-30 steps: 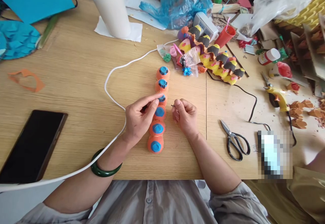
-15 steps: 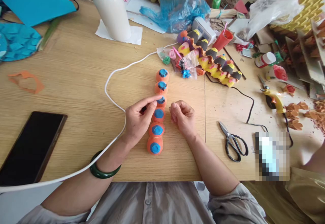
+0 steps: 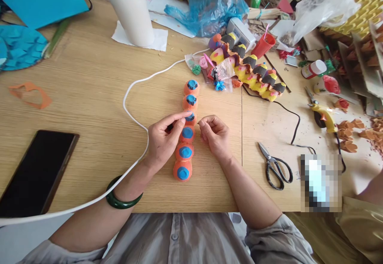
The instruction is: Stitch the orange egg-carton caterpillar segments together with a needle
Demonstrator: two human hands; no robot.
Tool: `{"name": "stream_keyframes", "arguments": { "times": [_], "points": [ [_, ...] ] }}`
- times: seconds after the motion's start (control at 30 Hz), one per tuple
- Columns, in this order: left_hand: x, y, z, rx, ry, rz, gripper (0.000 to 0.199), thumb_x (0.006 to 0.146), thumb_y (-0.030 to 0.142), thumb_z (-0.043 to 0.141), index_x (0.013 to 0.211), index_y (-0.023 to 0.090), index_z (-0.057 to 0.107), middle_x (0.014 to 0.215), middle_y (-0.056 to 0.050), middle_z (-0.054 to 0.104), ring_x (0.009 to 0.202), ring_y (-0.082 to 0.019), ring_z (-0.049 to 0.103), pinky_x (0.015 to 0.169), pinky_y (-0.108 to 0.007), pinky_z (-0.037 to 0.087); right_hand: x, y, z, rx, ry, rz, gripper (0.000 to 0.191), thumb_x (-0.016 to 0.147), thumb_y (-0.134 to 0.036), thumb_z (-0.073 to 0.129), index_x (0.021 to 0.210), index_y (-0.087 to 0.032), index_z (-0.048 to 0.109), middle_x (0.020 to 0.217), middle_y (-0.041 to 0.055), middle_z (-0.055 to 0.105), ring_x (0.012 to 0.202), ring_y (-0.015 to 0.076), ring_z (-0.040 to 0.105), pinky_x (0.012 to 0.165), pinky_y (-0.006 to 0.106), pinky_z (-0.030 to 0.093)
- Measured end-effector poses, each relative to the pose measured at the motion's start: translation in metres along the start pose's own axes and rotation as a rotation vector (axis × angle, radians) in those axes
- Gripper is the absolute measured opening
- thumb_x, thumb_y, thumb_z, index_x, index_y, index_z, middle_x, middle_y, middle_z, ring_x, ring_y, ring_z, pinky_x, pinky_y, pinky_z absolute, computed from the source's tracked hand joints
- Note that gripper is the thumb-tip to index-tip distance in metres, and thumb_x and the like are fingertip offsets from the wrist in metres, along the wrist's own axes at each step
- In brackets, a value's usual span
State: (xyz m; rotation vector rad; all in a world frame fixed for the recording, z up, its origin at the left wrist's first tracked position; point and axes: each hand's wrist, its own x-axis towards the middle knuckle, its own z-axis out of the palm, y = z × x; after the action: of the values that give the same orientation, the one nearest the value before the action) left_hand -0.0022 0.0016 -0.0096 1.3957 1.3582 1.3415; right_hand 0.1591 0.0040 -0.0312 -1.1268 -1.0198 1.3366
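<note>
Strip (image 3: 187,133) lengthwise forward, seemingly slightly rightward

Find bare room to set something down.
Widest bare patch: left, between the black rectangular phone and curved white cable. A narrower one separates the right hand from the black-handled metal scissors. Upper right is crowded around the crumpled blue plastic bag and tapered red cup.

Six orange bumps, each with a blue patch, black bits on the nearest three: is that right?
Not quite: the head view shows the black bits on the three farthest orange bumps, not the nearest. Six bumps, each with a blue patch, is right.
</note>
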Motion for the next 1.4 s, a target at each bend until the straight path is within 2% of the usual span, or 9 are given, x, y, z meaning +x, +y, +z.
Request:
{"name": "stream_keyframes", "arguments": {
  "times": [0.1, 0.2, 0.4, 0.53, 0.97, 1.1, 1.2, 1.3, 1.4],
  "points": [
    [-0.0008, -0.0011, 0.0001, 0.004, -0.002, 0.005, 0.021, 0.096, 0.027, 0.068, 0.107, 0.023, 0.086, 0.086, -0.001, 0.081, 0.068, -0.012, 0.067, 0.065, -0.021, 0.055, -0.0002, 0.0005, 0.0001, -0.02, -0.013, 0.013, 0.051, 0.087, -0.063, 0.075, 0.065, -0.021, 0.06, 0.047, -0.0091, 0.045, 0.04, 0.0046, 0.035, 0.039, 0.022, 0.029],
    [-0.0022, -0.0018, 0.0011, -0.01, -0.03, 0.017, 0.022, 0.095, 0.028, 0.071, 0.11, 0.023, 0.086, 0.077, 0.0, 0.075, 0.062, -0.01, 0.059, 0.059, -0.02, 0.051, -0.001, 0.0, 0.0005, -0.02, -0.002, -0.001, 0.048, 0.087, -0.063, 0.076, 0.068, -0.021, 0.063, 0.048, -0.0092, 0.045, 0.04, 0.0052, 0.036, 0.04, 0.022, 0.03],
    [-0.0039, -0.0016, 0.0042, -0.032, -0.143, 0.119, 0.022, 0.087, 0.024, 0.08, 0.108, 0.024, 0.086, 0.056, 0.006, 0.047, 0.052, -0.008, 0.042, 0.051, -0.019, 0.04, -0.0034, -0.0028, 0.003, -0.013, -0.026, -0.043, 0.045, 0.084, -0.061, 0.08, 0.071, -0.021, 0.065, 0.051, -0.0091, 0.049, 0.043, 0.0052, 0.038, 0.043, 0.022, 0.033],
    [-0.0025, -0.0023, 0.0051, -0.022, -0.143, 0.212, 0.019, 0.085, 0.019, 0.083, 0.103, 0.023, 0.086, 0.056, 0.008, 0.04, 0.05, -0.006, 0.037, 0.05, -0.018, 0.038, -0.0037, -0.0015, 0.0033, 0.018, -0.037, -0.039, 0.044, 0.084, -0.06, 0.08, 0.071, -0.021, 0.064, 0.051, -0.0093, 0.048, 0.043, 0.0052, 0.038, 0.042, 0.023, 0.032],
    [-0.0013, -0.003, 0.0039, 0.056, -0.116, 0.293, 0.006, 0.088, 0.017, 0.08, 0.091, 0.02, 0.084, 0.061, 0.006, 0.06, 0.053, -0.006, 0.044, 0.053, -0.019, 0.039, -0.0042, -0.0003, 0.0033, 0.025, -0.06, -0.001, 0.046, 0.087, -0.062, 0.075, 0.071, -0.021, 0.062, 0.052, -0.0082, 0.05, 0.045, 0.0063, 0.039, 0.044, 0.022, 0.036],
    [-0.0019, -0.0035, 0.003, 0.066, -0.124, 0.218, 0.017, 0.087, 0.024, 0.081, 0.103, 0.022, 0.086, 0.06, 0.005, 0.061, 0.054, -0.008, 0.049, 0.055, -0.021, 0.044, -0.0032, -0.0014, 0.0027, 0.054, -0.063, 0.014, 0.041, 0.086, -0.057, 0.08, 0.074, -0.022, 0.063, 0.052, -0.0089, 0.05, 0.045, 0.006, 0.04, 0.044, 0.021, 0.036],
    [-0.0022, -0.0014, 0.0014, 0.065, -0.107, 0.116, 0.025, 0.091, 0.034, 0.078, 0.112, 0.022, 0.085, 0.075, -0.001, 0.076, 0.065, -0.013, 0.065, 0.064, -0.024, 0.054, -0.0027, -0.0019, 0.0027, 0.074, -0.031, 0.034, 0.041, 0.084, -0.058, 0.081, 0.075, -0.022, 0.064, 0.053, -0.0089, 0.05, 0.045, 0.0061, 0.041, 0.044, 0.022, 0.037],
    [-0.0017, 0.0008, 0.0002, 0.046, -0.09, 0.084, 0.025, 0.098, 0.039, 0.07, 0.108, 0.023, 0.085, 0.099, -0.005, 0.084, 0.086, -0.018, 0.076, 0.078, -0.026, 0.059, -0.0026, -0.0019, 0.0028, 0.079, -0.007, 0.044, 0.041, 0.082, -0.06, 0.082, 0.077, -0.022, 0.065, 0.054, -0.0087, 0.051, 0.045, 0.0063, 0.04, 0.044, 0.022, 0.038],
    [-0.001, 0.0015, 0.0006, 0.055, -0.113, 0.121, 0.02, 0.095, 0.037, 0.074, 0.102, 0.022, 0.086, 0.092, -0.003, 0.084, 0.074, -0.014, 0.072, 0.069, -0.023, 0.055, -0.0027, -0.0019, 0.003, 0.095, -0.027, 0.034, 0.04, 0.083, -0.057, 0.082, 0.075, -0.022, 0.065, 0.053, -0.0086, 0.051, 0.045, 0.0062, 0.041, 0.045, 0.022, 0.037]
  ]
}}
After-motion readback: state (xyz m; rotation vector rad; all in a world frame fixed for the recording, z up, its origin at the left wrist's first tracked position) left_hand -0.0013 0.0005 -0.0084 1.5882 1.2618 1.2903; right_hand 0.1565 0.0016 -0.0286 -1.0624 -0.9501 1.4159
